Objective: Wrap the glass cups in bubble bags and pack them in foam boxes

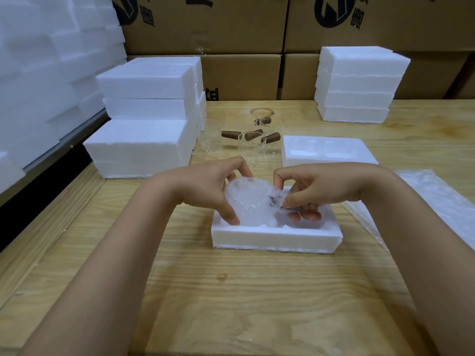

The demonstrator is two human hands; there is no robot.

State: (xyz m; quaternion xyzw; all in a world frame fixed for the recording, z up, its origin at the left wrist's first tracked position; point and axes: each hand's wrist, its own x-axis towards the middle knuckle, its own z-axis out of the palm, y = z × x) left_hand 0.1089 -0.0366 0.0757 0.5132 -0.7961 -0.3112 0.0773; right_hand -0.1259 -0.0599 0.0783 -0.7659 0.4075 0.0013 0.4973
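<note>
A glass cup wrapped in a bubble bag point(250, 199) is held over the open white foam box point(276, 238) in the middle of the wooden table. My left hand point(208, 188) grips the wrapped cup from the left, thumb low at the box's rim. My right hand point(316, 188) pinches the bag's right end, where the cup's brown handle shows through. Several bare glass cups with brown handles point(253, 138) stand farther back. The foam lid point(326, 150) lies to the back right.
Stacks of foam boxes stand at the left point(144, 119) and back right point(357, 83). A pile of bubble bags point(437, 199) lies along the right edge. Cardboard cartons point(205, 24) line the back wall.
</note>
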